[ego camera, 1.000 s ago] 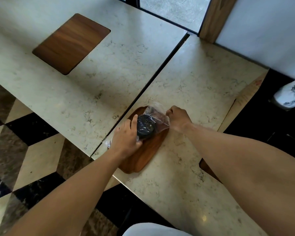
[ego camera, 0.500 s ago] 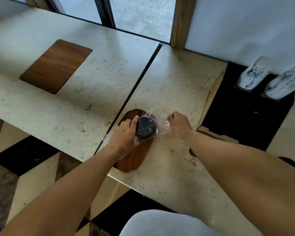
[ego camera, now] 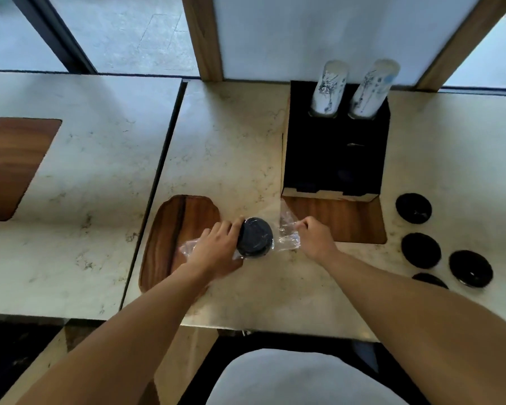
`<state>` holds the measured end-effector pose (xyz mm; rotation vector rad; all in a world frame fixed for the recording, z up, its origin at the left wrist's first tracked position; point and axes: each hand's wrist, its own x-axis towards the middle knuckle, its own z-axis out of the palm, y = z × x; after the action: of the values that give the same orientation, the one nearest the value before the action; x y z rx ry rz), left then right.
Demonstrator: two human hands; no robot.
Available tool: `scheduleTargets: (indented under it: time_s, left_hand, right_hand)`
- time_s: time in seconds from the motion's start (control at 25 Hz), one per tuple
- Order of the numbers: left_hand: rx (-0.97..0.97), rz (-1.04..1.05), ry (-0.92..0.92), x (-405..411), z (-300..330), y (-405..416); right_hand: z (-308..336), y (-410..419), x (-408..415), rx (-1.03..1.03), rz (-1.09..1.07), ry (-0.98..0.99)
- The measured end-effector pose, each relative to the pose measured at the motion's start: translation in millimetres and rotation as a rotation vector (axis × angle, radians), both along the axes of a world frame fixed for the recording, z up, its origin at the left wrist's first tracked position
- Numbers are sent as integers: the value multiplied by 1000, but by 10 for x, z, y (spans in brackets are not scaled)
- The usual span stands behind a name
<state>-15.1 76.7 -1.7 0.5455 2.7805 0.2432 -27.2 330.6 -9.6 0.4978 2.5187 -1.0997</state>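
A pale marble-patterned desk (ego camera: 234,147) stands against a white wall and windows, with a second one just beside it on the left. At its back right sits an open black cardboard box (ego camera: 333,159) that holds two upright stacks of white printed paper cups (ego camera: 329,89). A rounded brown wooden inlay (ego camera: 170,238) lies near the front edge. Four loose round black lids (ego camera: 413,208) rest on the desk at the right. Between inlay and box lies a short stack of black lids (ego camera: 256,236) inside a clear plastic sleeve (ego camera: 287,232). The left hand (ego camera: 216,248) curls its fingers round the stack's left side. The right hand (ego camera: 314,239) pinches the sleeve's loose end in closed fingers.
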Motion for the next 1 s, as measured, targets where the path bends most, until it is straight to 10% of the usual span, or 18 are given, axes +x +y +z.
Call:
scheduleTargets:
  time_s: [0.48,1.0]
  left_hand:
    - [-45,-235,-51,144,-169,752]
    - [-68,-215,-59,376,-294,879]
  right_hand:
    - [-232,751,766,-83,-259,-11]
    - [-253,937,891,62,-79,-32]
